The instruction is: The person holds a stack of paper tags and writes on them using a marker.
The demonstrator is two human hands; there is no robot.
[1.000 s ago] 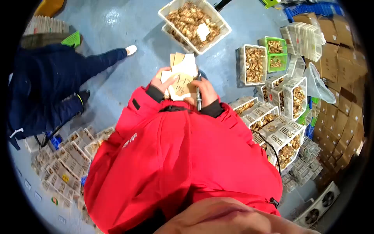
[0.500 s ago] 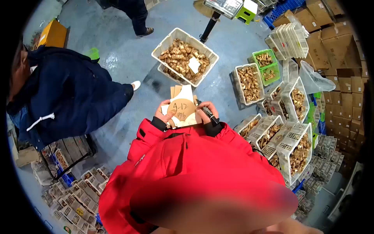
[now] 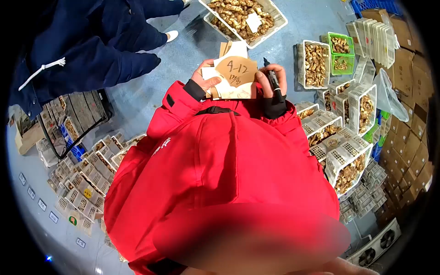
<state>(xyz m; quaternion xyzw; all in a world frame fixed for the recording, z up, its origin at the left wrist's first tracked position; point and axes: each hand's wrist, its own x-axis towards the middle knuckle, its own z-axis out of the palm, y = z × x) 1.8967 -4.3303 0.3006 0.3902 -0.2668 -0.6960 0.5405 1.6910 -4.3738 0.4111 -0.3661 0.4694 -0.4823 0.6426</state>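
My left hand [image 3: 206, 77] is closed on a fanned stack of paper and cardboard pieces [image 3: 222, 87], its thumb lying over the near left side. On top of the stack is a rounded brown card [image 3: 236, 71] with "A-12" and a smaller line written in black. A black marker [image 3: 273, 82] is gripped in my right hand [image 3: 277, 78], its dark tip pointing up and away from me. The right-hand fingers are close to the card's right edge. Beyond the papers stands a white crate [image 3: 283, 23] of brown knobbly roots with a white slip on them.
A person in dark blue clothes [image 3: 91, 59] stands at the left. Root-filled crates [image 3: 337, 158] are stacked at the right, near green baskets [image 3: 341, 49] and cardboard boxes [image 3: 403, 68]. More crates [image 3: 87, 183] and a black-framed cart [image 3: 82, 110] are at lower left.
The marker in my right hand now points up, apart from the papers. The person in blue has come further across the upper left. My view has shifted, and the root crate appears higher in it.
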